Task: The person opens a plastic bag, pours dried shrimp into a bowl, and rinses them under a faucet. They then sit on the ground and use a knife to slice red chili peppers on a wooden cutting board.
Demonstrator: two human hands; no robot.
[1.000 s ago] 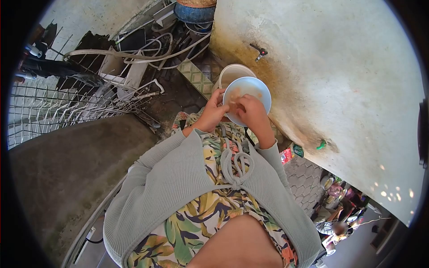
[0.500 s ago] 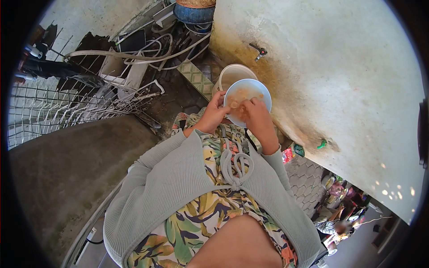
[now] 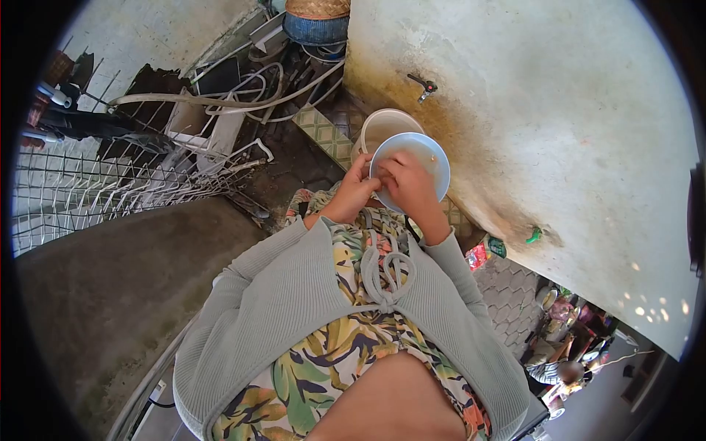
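Observation:
A white bowl with a pale blue rim (image 3: 441,167) holds cloudy liquid. My left hand (image 3: 356,192) grips the bowl's left rim, thumb toward the inside and fingers around the outer side. Inside the bowl is my right hand (image 3: 413,189), its fingers curled and bunched at the left part of the liquid. Whatever lies under those fingers is mostly hidden; a few small light bits float near the right wall. A cream bucket (image 3: 377,126) stands just beyond the bowl, partly covered by it.
A black tap (image 3: 425,86) juts from the stained wall (image 3: 544,95), with a green tap (image 3: 534,235) farther right. Hoses (image 3: 220,101) and a wire rack (image 3: 88,191) clutter the left. At lower right, a person (image 3: 548,373) is near assorted goods.
My right hand has shifted left within the bowl, toward my left hand. The pale orange-brown pieces seen before are now mostly covered by it. My left hand keeps its grip.

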